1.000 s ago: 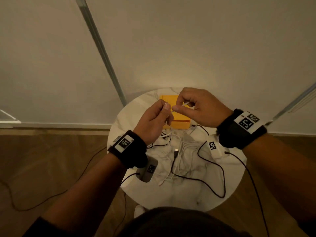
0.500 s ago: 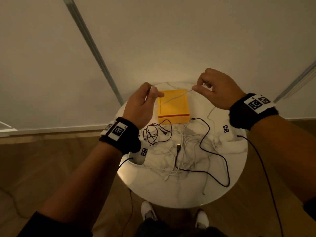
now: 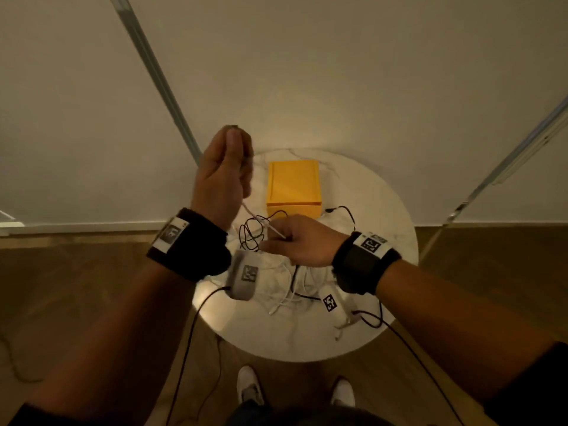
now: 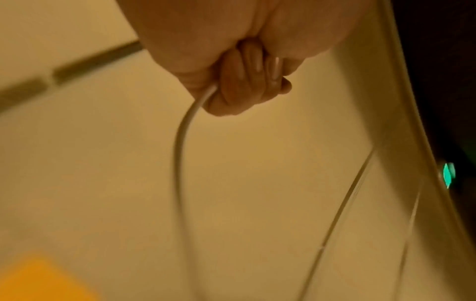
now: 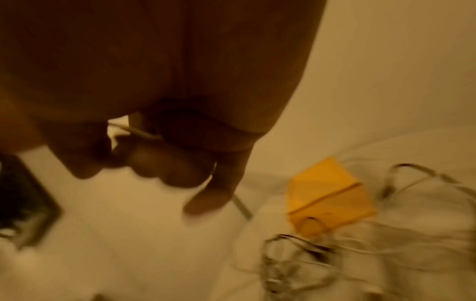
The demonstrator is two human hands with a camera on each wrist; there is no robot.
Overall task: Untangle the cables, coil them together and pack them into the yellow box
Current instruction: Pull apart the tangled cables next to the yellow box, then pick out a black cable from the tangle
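White marble forms the round tabletop (image 3: pixel 362 339) seen in the head view, with the yellow box (image 3: pixel 293 187) standing at its far side, lid shut. The left hand (image 3: pixel 222 179) is raised above the far left of the tabletop, its fingers curled round a white cable (image 3: pixel 261 222) that runs taut down to the right hand (image 3: pixel 302 241), where it is pinched. A tangle of black cable (image 3: pixel 255 232) lies between the hands, just near of the box, and loose white cables (image 3: pixel 285 299) are spread under and near the right hand. Black wristbands with printed markers are worn on both wrists.

In the left wrist view, the left hand (image 4: pixel 231 67) is seen closed round the white cable (image 4: pixel 180 142), which hangs down in a curve from the fingers (image 4: pixel 247 89). A blurred corner of the yellow box (image 4: pixel 38 281) is seen at lower left.

In the right wrist view, which is blurred, the right hand (image 5: pixel 167 132) is seen with fingers (image 5: pixel 211 195) curled on the white cable (image 5: pixel 140 132). The yellow box (image 5: pixel 332 197) and the black cable (image 5: pixel 291 256) are seen on the tabletop (image 5: pixel 128 244) to the right.
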